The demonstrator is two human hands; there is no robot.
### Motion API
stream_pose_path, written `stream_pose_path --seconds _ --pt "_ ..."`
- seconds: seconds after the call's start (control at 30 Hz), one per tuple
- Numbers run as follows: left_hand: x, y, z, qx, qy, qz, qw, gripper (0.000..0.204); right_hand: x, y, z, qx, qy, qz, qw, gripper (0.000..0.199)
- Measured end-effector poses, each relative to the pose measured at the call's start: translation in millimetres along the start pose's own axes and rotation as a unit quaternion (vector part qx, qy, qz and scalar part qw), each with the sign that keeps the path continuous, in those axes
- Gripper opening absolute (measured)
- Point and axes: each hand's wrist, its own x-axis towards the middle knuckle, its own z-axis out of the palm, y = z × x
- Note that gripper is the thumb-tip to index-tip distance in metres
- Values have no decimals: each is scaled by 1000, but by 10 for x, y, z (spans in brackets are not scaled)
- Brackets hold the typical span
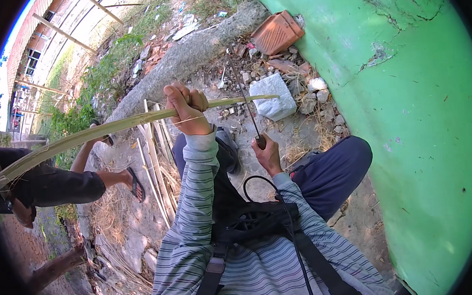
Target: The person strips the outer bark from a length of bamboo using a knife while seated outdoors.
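Observation:
My left hand (189,108) is closed around a long, pale, curved strip (99,126) that looks like split bamboo. The strip runs from the far left to a thin tip above a whitish block (278,107) on the ground. A fine fibre hangs loose by my left wrist. In my right hand (269,155) is the dark handle of a knife (249,109), whose long, narrow blade points up and away. The blade passes by the strip close to its tip; whether they touch I cannot tell. Several similar slats (155,166) lie left of my legs.
At the left, another person in dark shorts (60,186) and sandals sits near the strip's far part. A green wall (419,136) closes off the right side. Beyond the block are rubble, an orange hollow brick (277,33) and a thick grey trunk or root (187,56).

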Motion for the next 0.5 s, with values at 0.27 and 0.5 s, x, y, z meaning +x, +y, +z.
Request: stream_pose_path --seconds 0.27,0.5 --pt "-57 3 -55 -14 -4 10 1000 46 -4 75 69 23 11 -5 1000 28" --pt "-72 -3 -202 -19 -9 3 1000 46 77 239 98 37 -32 130 990 25"
